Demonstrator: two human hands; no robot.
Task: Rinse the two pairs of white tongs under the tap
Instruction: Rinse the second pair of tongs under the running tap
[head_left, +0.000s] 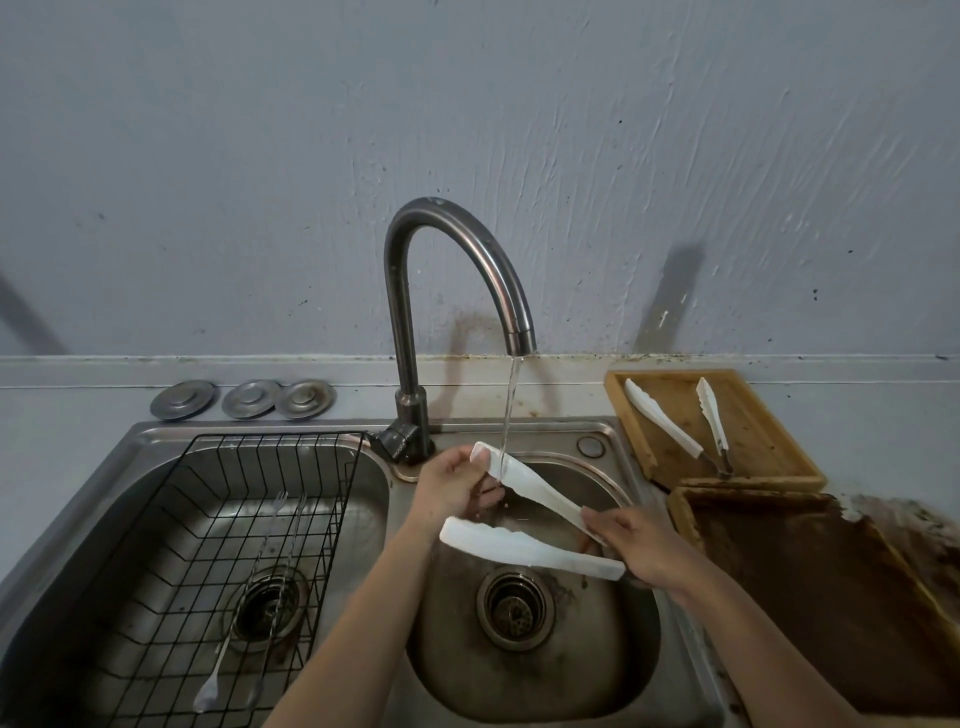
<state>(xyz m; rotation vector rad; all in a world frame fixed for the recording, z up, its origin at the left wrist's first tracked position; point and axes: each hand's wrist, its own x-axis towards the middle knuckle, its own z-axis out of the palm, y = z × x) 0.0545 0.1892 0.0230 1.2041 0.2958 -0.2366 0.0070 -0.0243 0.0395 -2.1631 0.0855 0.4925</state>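
Note:
One pair of white tongs (524, 545) is spread wide over the right sink basin (623, 644). My left hand (452, 488) pinches the tip of its upper arm, and the thin stream of water from the curved steel tap (447, 270) lands on that arm just beside my fingers. My right hand (634, 545) grips the hinge end of the same tongs. A second pair of white tongs (670, 423) lies open on a wooden tray (769, 447) to the right of the sink.
The left basin holds a black wire rack (171, 545) with long metal forks lying in it. Three metal sink plugs (244, 399) sit behind it on the counter. A stained wooden board (831, 587) lies at the right, in front of the tray.

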